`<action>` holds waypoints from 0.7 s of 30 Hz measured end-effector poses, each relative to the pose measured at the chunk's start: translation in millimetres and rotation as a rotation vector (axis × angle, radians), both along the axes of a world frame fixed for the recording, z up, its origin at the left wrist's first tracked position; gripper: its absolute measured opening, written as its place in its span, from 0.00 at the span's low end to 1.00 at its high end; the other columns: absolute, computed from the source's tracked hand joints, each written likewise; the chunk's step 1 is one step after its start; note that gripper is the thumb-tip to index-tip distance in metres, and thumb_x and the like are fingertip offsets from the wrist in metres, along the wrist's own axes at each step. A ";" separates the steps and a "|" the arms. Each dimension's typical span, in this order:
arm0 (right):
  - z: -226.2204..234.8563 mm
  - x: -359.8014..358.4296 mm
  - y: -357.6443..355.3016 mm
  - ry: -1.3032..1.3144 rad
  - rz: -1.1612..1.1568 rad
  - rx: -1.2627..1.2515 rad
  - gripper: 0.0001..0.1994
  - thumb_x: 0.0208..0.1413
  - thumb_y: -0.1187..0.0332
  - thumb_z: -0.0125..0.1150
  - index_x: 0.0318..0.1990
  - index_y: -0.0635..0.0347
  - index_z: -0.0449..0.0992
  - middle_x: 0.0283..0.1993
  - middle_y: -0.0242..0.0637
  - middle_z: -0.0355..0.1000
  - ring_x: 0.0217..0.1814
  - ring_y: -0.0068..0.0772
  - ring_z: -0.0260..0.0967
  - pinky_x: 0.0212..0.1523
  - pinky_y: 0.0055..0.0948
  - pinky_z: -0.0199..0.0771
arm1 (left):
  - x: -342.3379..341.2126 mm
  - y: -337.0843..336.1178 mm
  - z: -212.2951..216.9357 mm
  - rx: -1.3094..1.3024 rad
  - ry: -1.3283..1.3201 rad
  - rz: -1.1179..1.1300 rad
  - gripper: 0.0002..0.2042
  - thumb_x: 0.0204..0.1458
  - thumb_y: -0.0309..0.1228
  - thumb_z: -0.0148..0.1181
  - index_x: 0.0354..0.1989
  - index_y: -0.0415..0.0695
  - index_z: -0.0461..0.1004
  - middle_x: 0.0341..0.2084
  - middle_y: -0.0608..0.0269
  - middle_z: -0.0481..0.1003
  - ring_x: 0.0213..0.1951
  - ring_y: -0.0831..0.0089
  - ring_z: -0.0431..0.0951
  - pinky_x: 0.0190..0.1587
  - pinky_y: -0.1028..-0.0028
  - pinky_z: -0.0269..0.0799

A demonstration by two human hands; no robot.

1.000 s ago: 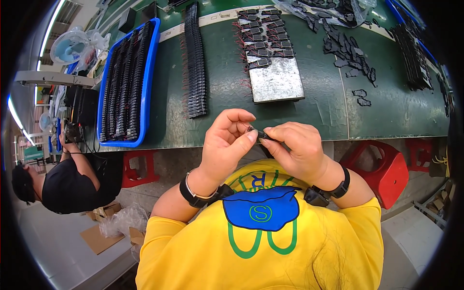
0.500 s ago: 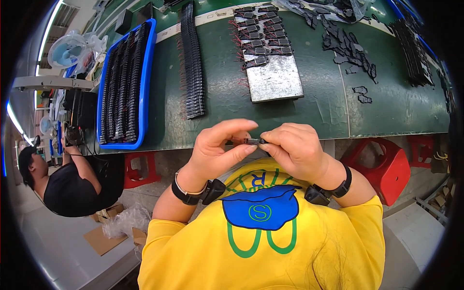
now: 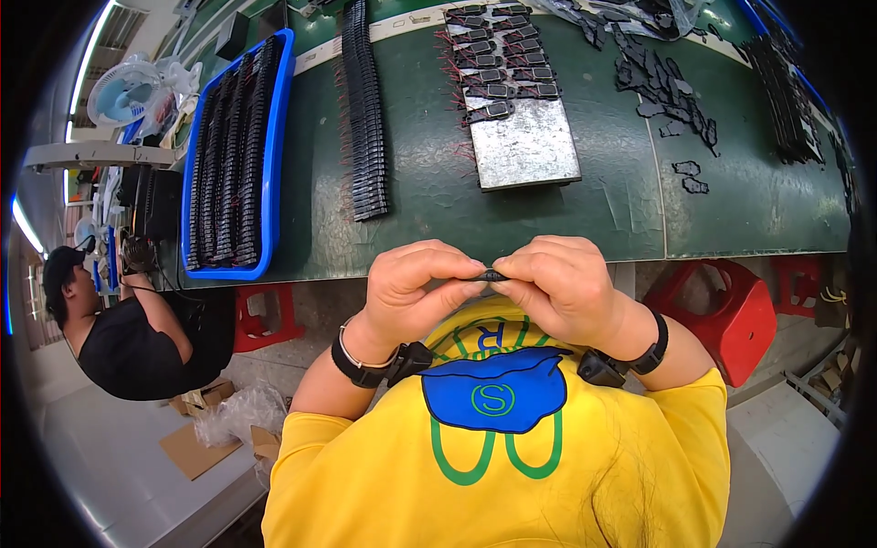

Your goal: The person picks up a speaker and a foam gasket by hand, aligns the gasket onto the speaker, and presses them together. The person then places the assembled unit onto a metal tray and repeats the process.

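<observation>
A small black plastic part [image 3: 491, 275] is pinched at its two ends between my hands, just off the near edge of the table. My left hand [image 3: 416, 281] grips one end with thumb and forefinger, and my right hand [image 3: 557, 279] does the same at the other. The fingers cover most of it, so its exact kind is unclear. Beyond my hands, a metal block [image 3: 525, 146] carries two columns of small black speaker-like modules [image 3: 498, 89] with thin red wires. Left of the block runs a long row of stacked black parts [image 3: 367, 137], red wires along its side.
A blue tray [image 3: 271, 233] filled with rows of black parts lies at the left of the green table [image 3: 603, 196]. Loose black pieces [image 3: 671, 91] are scattered at the right, near another black stack [image 3: 786, 110]. Red stools [image 3: 731, 320] stand below; a person [image 3: 137, 342] sits at the left.
My left thumb and forefinger have closed onto the black part, where before they were spread apart. The seated person's head has shifted slightly. The modules on the block stay as they were.
</observation>
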State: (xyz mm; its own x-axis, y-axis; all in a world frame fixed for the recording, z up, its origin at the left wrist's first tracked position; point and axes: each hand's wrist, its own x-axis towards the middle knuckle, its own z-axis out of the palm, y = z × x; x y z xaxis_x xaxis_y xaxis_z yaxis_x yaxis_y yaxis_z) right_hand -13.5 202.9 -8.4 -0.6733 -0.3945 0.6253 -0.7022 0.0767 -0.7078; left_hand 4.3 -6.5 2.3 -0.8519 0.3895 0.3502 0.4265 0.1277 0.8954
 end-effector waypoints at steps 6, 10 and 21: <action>-3.7 -4.5 0.5 -0.014 0.053 0.036 0.08 0.43 0.78 0.66 0.31 0.65 0.73 0.26 0.42 0.73 0.23 0.41 0.70 0.23 0.31 0.68 | 2.9 0.9 -5.6 -0.017 -0.004 0.026 0.08 0.46 0.17 0.64 0.36 0.35 0.76 0.28 0.55 0.77 0.28 0.73 0.79 0.32 0.79 0.74; -0.4 -4.8 2.2 -0.080 0.070 0.071 0.08 0.43 0.77 0.65 0.31 0.64 0.73 0.25 0.41 0.71 0.24 0.42 0.70 0.25 0.34 0.69 | 11.6 6.8 -7.8 0.114 -0.292 0.115 0.09 0.45 0.20 0.65 0.36 0.37 0.77 0.29 0.59 0.78 0.28 0.76 0.78 0.30 0.78 0.72; -1.0 -3.8 -1.6 -0.083 0.042 0.121 0.08 0.42 0.77 0.65 0.31 0.64 0.73 0.25 0.41 0.70 0.26 0.43 0.70 0.26 0.35 0.70 | 0.1 -3.4 12.9 -0.166 -0.160 0.052 0.10 0.42 0.20 0.68 0.35 0.37 0.77 0.30 0.59 0.77 0.32 0.75 0.78 0.32 0.78 0.72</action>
State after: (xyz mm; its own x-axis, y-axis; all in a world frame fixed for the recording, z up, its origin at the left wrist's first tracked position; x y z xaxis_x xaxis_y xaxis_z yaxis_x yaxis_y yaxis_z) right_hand -17.4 201.4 -9.3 -0.7020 -0.4925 0.5144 -0.6461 0.1368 -0.7509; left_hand 4.4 -10.0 15.2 -0.9118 0.3845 0.1441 0.2698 0.2965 0.9161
